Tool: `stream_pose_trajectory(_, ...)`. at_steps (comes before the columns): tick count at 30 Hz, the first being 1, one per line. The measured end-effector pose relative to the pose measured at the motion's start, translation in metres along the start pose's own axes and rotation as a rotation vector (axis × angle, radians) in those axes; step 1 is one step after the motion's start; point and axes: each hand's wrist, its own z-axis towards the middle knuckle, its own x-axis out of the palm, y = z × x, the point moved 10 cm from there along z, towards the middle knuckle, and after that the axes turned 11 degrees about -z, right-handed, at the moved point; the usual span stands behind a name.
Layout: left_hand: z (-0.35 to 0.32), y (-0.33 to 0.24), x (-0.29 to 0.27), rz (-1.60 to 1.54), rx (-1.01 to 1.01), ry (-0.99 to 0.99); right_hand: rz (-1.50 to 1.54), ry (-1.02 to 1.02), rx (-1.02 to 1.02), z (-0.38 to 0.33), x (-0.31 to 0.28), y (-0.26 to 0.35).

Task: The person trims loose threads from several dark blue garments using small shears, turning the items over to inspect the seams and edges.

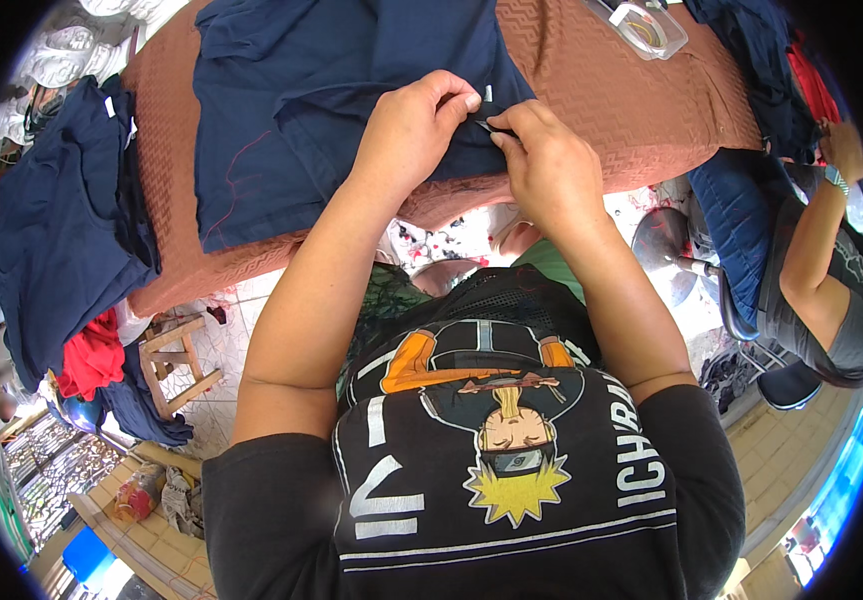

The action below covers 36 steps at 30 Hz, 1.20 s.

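Observation:
A navy blue garment [331, 110] lies spread over the padded brown surface in front of me, with a loose red thread [236, 180] on its left part. My left hand [406, 130] is closed, thumb and forefinger pinching the garment close to a small white tag [488, 93]. Just right of it, my right hand [553, 160] pinches a small, thin, pointed metal tool [483, 125] against the cloth. Its kind is hard to make out, as the fingers cover most of it. The two hands' fingertips are close together but apart.
The brown cloth cover [641, 120] drapes over the work surface. A clear plastic container [646, 28] sits at its far right. Navy garments [66, 230] hang at the left above a wooden stool [181, 365]. Another person [816, 260] sits at the right beside a fan [666, 240].

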Motion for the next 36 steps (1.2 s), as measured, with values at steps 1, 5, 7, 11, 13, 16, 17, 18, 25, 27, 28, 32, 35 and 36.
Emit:
stream_pose_trajectory(1, 0.000, 0.001, 0.000, -0.027, 0.004, -0.002, 0.017, 0.003, -0.002, 0.000, 0.000, -0.001)
stream_pose_trajectory(5, 0.003, 0.003, 0.000, -0.130, -0.033, 0.002, 0.085, -0.030, 0.041, -0.002, -0.004, -0.013)
stream_pose_trajectory(7, 0.003, 0.005, 0.000, -0.162, -0.055, 0.002, 0.082, -0.058, 0.029, -0.001, -0.006, -0.013)
stream_pose_trajectory(11, 0.001, 0.002, -0.003, -0.127, -0.019, 0.013, 0.079, -0.070, 0.007, 0.004, -0.005, -0.006)
stream_pose_trajectory(13, -0.005, -0.011, -0.012, -0.038, 0.067, 0.009, 0.048, -0.049, -0.012, 0.007, -0.003, -0.003)
stream_pose_trajectory(16, -0.034, -0.074, -0.016, -0.330, 0.189, 0.533, 0.027, -0.102, -0.031, 0.013, -0.014, -0.009)
stream_pose_trajectory(17, -0.040, -0.087, -0.028, -0.361, 0.210, 0.592, 0.018, -0.131, -0.031, 0.015, -0.020, -0.015)
stream_pose_trajectory(18, -0.048, -0.099, -0.040, -0.386, 0.231, 0.646, 0.035, -0.137, 0.004, 0.018, -0.026, -0.020)
stream_pose_trajectory(25, -0.051, -0.045, -0.028, 0.288, 0.173, 0.140, 0.358, -0.074, 0.097, 0.026, -0.015, -0.025)
stream_pose_trajectory(27, -0.065, -0.038, -0.016, 0.444, 0.349, 0.052, 0.319, -0.017, 0.077, 0.025, -0.006, -0.014)
stream_pose_trajectory(28, -0.070, -0.034, -0.015, 0.453, 0.373, 0.041, 0.301, 0.011, 0.065, 0.024, -0.002, -0.010)
stream_pose_trajectory(32, -0.082, -0.037, -0.034, 0.123, 0.076, 0.232, 0.303, 0.140, -0.004, 0.023, 0.023, -0.016)
stream_pose_trajectory(35, -0.134, -0.033, -0.027, 0.124, -0.251, 0.802, 0.319, 0.193, 0.018, 0.025, 0.030, -0.023)
stream_pose_trajectory(36, -0.137, -0.035, -0.034, 0.224, -0.281, 0.767, 0.327, 0.214, 0.022, 0.026, 0.031, -0.023)
